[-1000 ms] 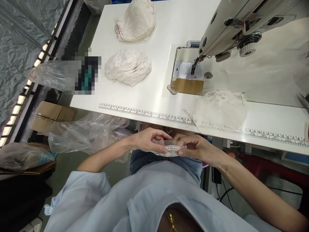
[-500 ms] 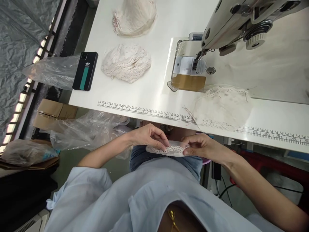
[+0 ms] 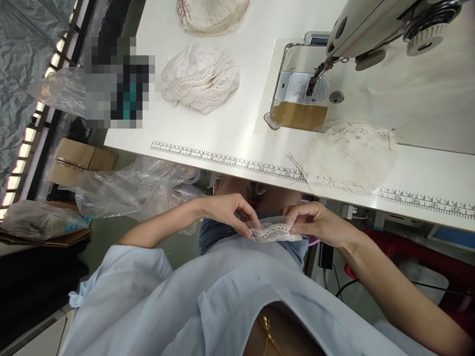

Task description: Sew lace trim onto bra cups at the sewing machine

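Where the table (image 3: 208, 131) ends at left, a box (image 3: 81, 160) sits beyond its corner, with a clear bag (image 3: 133, 193) just right of it. A lace pile (image 3: 200, 81) lies bunched on the tabletop. The left hand (image 3: 228, 210) grips the left end of a lace piece (image 3: 272, 232) between thumb and forefinger. Said piece is located between the table's near edge and the shirt (image 3: 222, 287). The right hand (image 3: 317, 222) pinches its right end. A cloth (image 3: 352, 158) lies partly over the ruler (image 3: 222, 160); the sewing machine (image 3: 371, 34) stands behind.
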The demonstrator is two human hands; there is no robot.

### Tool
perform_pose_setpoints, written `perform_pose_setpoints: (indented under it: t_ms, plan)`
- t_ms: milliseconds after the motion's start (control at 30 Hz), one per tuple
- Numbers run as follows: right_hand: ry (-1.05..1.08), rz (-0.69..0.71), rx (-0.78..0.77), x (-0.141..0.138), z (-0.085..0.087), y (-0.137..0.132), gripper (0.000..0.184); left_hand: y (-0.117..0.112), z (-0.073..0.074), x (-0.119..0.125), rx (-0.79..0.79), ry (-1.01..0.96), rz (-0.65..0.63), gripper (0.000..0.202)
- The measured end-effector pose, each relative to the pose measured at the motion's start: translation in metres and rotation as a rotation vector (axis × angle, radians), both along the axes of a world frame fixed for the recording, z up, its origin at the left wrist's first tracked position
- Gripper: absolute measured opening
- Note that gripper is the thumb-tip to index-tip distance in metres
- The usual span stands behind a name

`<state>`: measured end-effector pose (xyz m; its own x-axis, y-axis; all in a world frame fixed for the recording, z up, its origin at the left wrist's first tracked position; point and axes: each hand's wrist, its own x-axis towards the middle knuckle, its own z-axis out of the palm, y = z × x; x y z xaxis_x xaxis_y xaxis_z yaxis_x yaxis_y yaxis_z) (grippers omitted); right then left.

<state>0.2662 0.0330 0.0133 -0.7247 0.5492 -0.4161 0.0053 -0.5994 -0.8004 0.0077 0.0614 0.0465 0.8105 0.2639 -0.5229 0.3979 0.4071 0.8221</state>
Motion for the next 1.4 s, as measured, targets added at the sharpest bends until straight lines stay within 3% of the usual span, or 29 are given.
perform_pose_setpoints:
  t_ms: [133, 267, 433, 667, 933, 1267, 1400]
  plan:
    - [0.03, 0.017, 0.018, 0.002, 0.004, 0.003, 0.015, 0.0, 0.0, -0.001, 0.057, -0.045, 0.069, 0.021]
    - [0.013, 0.132, 0.071, -0.006, 0.014, 0.007, 0.015, 0.005, 0.004, -0.003, 0.065, -0.089, 0.094, 0.018]
    - [0.005, 0.163, 0.159, -0.017, 0.021, 0.011, 0.014, 0.007, 0.01, -0.006, 0.071, -0.052, 0.127, 0.019]
    - [-0.028, 0.191, 0.164, -0.019, 0.024, 0.011, 0.018, 0.008, 0.021, -0.009, 0.05, 0.013, 0.163, 0.013]
    - [-0.012, 0.145, 0.274, -0.021, 0.028, 0.011, 0.02, 0.008, 0.025, -0.012, 0.108, 0.072, 0.133, 0.016]
    - [-0.014, 0.08, 0.178, -0.021, 0.035, 0.013, 0.016, 0.007, 0.025, -0.009, 0.244, 0.009, 0.102, 0.023]
    - [-0.058, 0.084, 0.185, -0.019, 0.041, 0.017, 0.018, 0.006, 0.022, -0.011, 0.207, 0.022, 0.137, 0.019]
